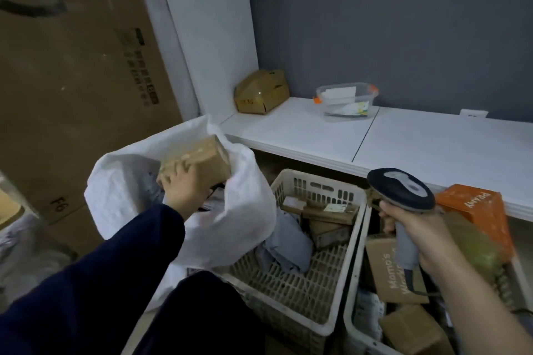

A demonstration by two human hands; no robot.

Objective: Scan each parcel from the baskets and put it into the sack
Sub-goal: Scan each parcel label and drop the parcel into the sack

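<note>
A tall cardboard carton (72,81) fills the view from nine to eleven o'clock, its right edge running close along a white post and leaving only a thin gap there. Below it, at about eight o'clock from the centre, a white woven sack (121,181) stands with its mouth gaping wide. Its far rim leans against the front edge of the shelf (432,147), and its right side sags over the left corner of the first basket (323,179).

The left hand (181,190), in a dark sleeve, grips a small brown parcel (202,158) from below, fingers curled round its near end. The parcel hangs tilted inside the sack's open mouth, with free room on its left.

At six o'clock the first basket shows much bare slatted floor near the person. A grey bag (288,239) and a few brown parcels lie toward its far right corner. A dark-clad knee (202,311) crowds its near left corner.

Just beside it at five o'clock, rims almost touching, the second basket (350,282) is packed with brown boxes, one printed (386,265).

The right hand (418,233), at four o'clock, is wrapped tight round the grey handle of a scanner (403,190), whose dark head points toward twelve o'clock, above the seam between the two baskets. An orange box (476,210) sits just behind it, under the shelf's lip.

On the shelf at twelve o'clock a crumpled box (261,92) sits in the left corner and a clear tub (346,101) stands well apart to its right; the shelf's right half is open surface.
</note>
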